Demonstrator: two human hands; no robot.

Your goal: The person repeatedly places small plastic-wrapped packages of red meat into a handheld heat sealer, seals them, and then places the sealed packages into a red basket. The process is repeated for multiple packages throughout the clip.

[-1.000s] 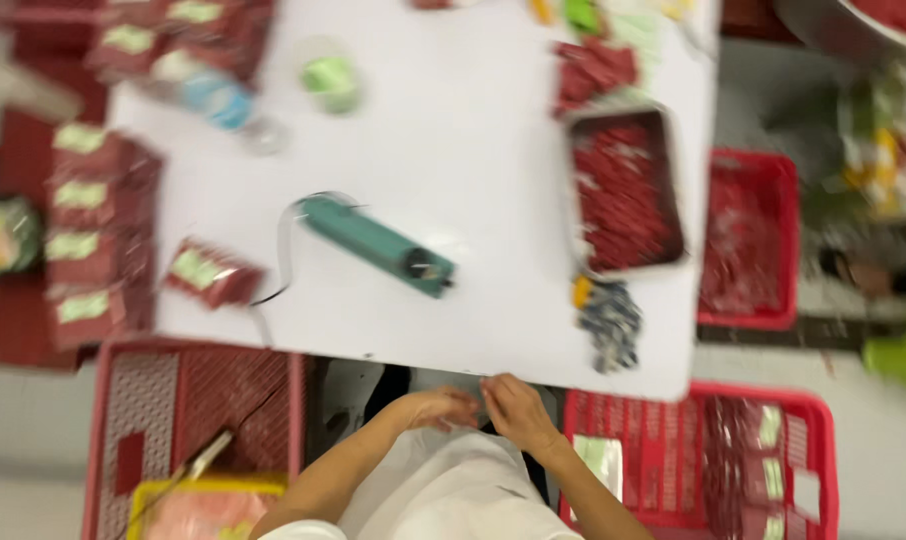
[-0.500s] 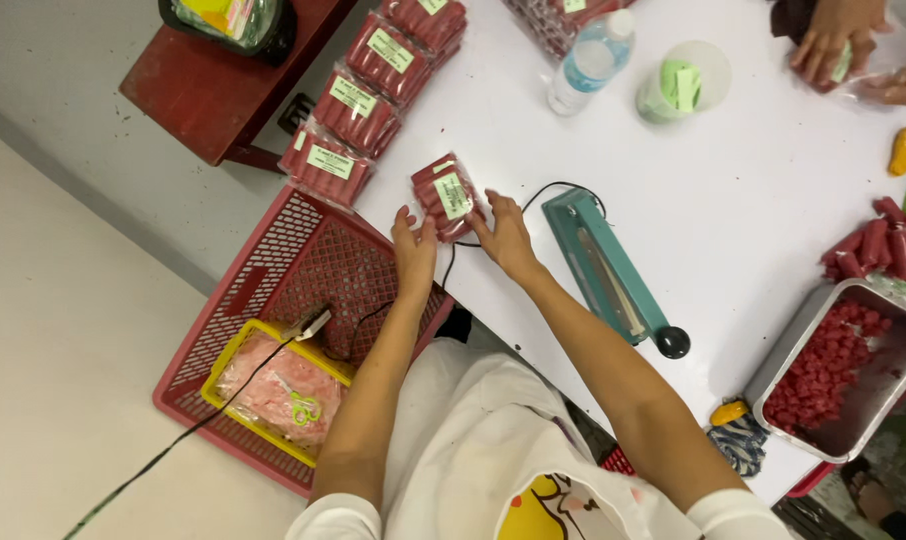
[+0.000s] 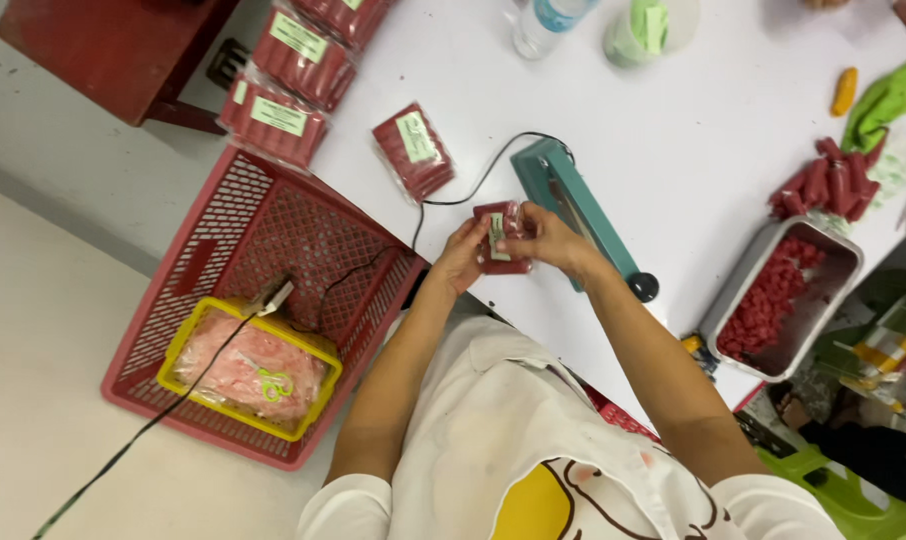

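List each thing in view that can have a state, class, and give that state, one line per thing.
Left hand: grip closed on the small red packet.
Right hand: grip closed on the same packet.
Small red packet: held up at the table edge.
Teal heat sealer: arm down, cable attached.
Labelled red packet: lying flat on the white table.
Metal tray: part filled with red pieces.
Red basket: on the floor, holding a yellow basket.
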